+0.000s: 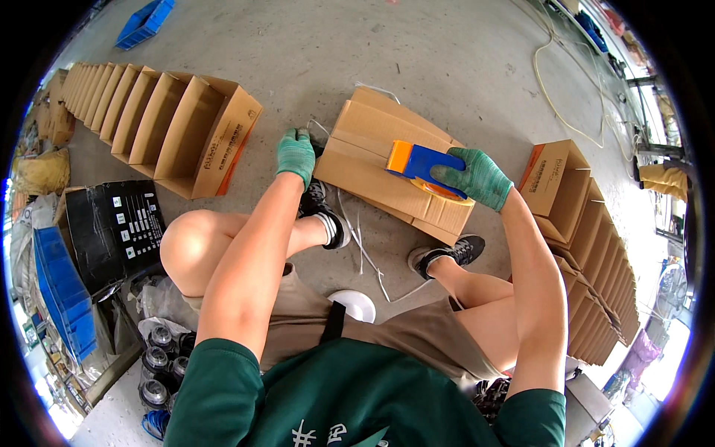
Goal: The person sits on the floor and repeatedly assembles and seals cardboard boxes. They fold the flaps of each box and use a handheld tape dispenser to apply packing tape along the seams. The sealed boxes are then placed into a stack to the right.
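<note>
My right hand [480,177], in a green knit glove, grips a blue and orange tape dispenser [426,162]. The dispenser is over a stack of flat folded cardboard boxes [361,145], which lies on the floor between my feet. A roll of tape shows at its lower side. My left hand [296,158], gloved the same way, is just left of the stack with its fingers curled closed. Whatever is in those fingers, if anything, is hidden. A loose white strap [360,242] trails on the floor below the stack.
Rows of open cardboard boxes stand at the left [175,127] and right [588,216]. A black printed box [123,231] and a blue bin [63,287] are at my left, above several clear-topped round items [156,357]. Another blue crate [144,24] and a hose [547,78] lie farther off.
</note>
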Available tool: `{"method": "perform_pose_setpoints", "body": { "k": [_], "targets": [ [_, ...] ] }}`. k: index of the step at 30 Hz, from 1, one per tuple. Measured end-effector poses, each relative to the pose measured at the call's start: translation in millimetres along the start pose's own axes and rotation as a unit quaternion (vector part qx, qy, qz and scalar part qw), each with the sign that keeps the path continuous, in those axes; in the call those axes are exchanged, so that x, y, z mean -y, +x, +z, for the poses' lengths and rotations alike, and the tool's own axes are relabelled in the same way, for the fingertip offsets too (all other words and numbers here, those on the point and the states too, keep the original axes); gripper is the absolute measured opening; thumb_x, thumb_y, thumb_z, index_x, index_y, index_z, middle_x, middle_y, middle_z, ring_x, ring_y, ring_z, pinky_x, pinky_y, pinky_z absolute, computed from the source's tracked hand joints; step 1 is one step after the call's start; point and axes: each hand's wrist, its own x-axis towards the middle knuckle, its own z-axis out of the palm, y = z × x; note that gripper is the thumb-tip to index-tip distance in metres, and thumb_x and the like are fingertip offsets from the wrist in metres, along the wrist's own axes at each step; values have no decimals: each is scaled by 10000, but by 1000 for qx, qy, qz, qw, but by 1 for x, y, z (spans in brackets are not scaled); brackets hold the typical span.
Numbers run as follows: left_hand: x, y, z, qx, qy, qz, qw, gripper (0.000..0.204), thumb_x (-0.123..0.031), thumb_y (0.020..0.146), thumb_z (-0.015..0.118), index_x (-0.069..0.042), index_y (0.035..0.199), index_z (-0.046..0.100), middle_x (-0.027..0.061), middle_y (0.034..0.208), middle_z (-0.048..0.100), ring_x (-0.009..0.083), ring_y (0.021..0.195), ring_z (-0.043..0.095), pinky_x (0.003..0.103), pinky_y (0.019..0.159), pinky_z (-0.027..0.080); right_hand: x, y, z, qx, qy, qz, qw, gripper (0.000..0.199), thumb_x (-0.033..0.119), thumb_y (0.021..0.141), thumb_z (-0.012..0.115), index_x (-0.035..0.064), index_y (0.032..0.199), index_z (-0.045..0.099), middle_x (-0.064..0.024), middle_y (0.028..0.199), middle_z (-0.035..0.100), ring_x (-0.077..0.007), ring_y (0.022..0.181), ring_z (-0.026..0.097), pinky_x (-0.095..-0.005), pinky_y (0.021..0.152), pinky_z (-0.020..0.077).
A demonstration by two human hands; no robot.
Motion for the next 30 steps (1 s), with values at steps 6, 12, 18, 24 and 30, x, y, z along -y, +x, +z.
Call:
{"method": "perform_pose_setpoints", "body": {
  "k": [6, 12, 18, 24, 30],
  "targets": [
    [28, 16, 14, 192, 201, -76, 958, 342, -230, 990, 583, -15, 1255, 552, 223, 1243, 640, 313, 1051, 639, 404, 911, 500, -7, 2, 3, -18, 21, -14, 1000, 420, 437, 867, 756, 29, 945, 694, -55, 793, 649, -123, 723, 570, -315, 702, 503],
    [10, 13, 21, 211, -47, 180, 960, 498, -307, 1068, 480, -84, 1502, 382, 140, 1400, 567, 242, 1242, 545, 353, 1069, 415, -7, 5, 2, -11, -9, -2, 1000, 430, 447, 878, 739, 25, 943, 688, -72, 775, 634, -146, 705, 558, -332, 700, 495],
    [-23, -1, 14, 297, -55, 246, 921, 508, -283, 1108, 346, -139, 1586, 254, 57, 1592, 358, 178, 1440, 334, 320, 1192, 255, -4, 10, -1, -7, -46, -33, 998, 460, 489, 880, 719, 33, 926, 683, -87, 791, 651, -169, 713, 561, -341, 722, 495],
    [-12, 7, 12, 315, -36, 272, 908, 519, -255, 1114, 303, -155, 1608, 183, 41, 1645, 247, 169, 1504, 211, 319, 1224, 175, -1, 7, 4, -4, -44, -27, 999, 452, 487, 880, 717, 40, 939, 688, -95, 819, 664, -183, 757, 595, -340, 758, 502],
    [2, 18, 24, 287, 21, 324, 901, 523, -263, 1112, 301, -171, 1611, 171, 56, 1646, 241, 209, 1524, 193, 374, 1241, 88, 1, -16, -11, 18, -49, -20, 998, 450, 466, 881, 716, 35, 1004, 679, -93, 884, 681, -182, 808, 609, -333, 792, 500]
  ]
}}
